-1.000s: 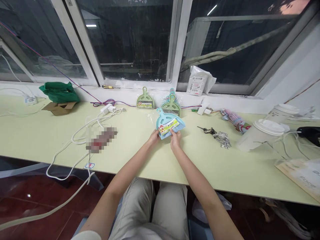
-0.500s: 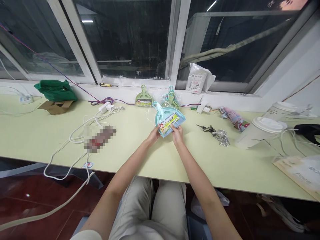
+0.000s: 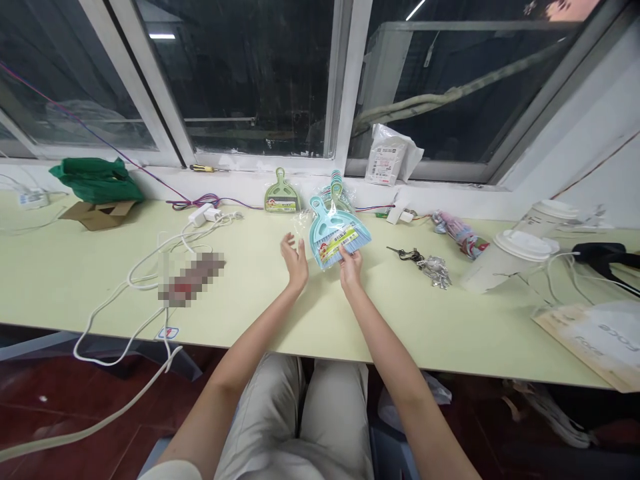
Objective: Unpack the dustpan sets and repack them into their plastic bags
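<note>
A light blue mini dustpan and brush set [image 3: 331, 230] in clear plastic, with a yellow-green label, is raised above the table. My right hand [image 3: 351, 267] pinches its lower edge, thumb on the front. To the left of the set, my left hand [image 3: 295, 262] is apart from it, fingers spread and nothing in them. Behind, a green dustpan set [image 3: 281, 195] leans against the wall under the window. Further right, a stack of wrapped dustpan sets [image 3: 337, 183] stands against the same wall, partly hidden by the blue one.
White cables [image 3: 135, 280] and a blurred patch [image 3: 193, 280] lie on the left of the table [image 3: 255, 300]. Keys [image 3: 425, 265], a folded umbrella [image 3: 460, 233] and paper cups [image 3: 505, 260] are on the right. A green bag [image 3: 95, 180] and an open carton [image 3: 100, 215] sit back left.
My left hand has let go of the blue dustpan set and moved left, its fingers opening. My right hand still holds the set, now turned slightly more upright. The view has shifted a little.
</note>
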Demonstrator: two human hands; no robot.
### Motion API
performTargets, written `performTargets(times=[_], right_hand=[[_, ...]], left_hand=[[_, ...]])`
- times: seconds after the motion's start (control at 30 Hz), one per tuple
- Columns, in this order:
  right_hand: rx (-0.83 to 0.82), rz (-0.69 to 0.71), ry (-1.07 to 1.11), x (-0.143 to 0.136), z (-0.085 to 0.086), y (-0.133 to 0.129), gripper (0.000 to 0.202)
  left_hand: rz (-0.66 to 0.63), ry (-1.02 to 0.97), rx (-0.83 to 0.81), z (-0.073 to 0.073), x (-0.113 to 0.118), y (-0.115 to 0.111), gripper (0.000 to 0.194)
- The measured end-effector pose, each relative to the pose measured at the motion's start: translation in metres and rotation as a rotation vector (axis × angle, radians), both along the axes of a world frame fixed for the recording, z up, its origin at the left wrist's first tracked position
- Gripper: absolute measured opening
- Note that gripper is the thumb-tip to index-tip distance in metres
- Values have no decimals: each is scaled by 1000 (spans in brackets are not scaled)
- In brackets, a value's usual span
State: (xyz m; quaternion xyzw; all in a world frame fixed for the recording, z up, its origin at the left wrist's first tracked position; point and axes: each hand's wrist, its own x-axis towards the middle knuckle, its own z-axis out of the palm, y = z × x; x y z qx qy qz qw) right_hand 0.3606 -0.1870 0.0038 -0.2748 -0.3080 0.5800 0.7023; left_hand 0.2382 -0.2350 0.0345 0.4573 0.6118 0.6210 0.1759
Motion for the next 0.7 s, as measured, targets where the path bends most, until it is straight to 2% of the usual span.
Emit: performTargets(times=[0.03,0.07,0.17,0.27,0.37,0.5,0.57,0.7], right_hand=[[2,4,-8,-1,0,-1,45],[5,9,-19,-3,-1,-1,45],[16,18,-72,-6,-2,-3,46],[14,-6,-130,-8,-4,-4,45],[3,-38,-127,-8,-5,-5,43],[-14,-63,-74,-9,-6,-5,38],[-21,-62,-44,-9,-6,-5,36],[-50,-69,-7,-9,-6,-6,36]], left_hand=[[67,189,44,10,-2,0,46],[63,391,56,20,-3,1,41],[-84,914,-53,49,-1,8,26],[-112,1169,-172,60,9,15,17],[-99,1242,-204,54,21,16,22],[-90,1215,-180,46,31,9,29],[-148,1204,-158,47,31,5,32],[-356,1201,-97,53,21,-1,40]])
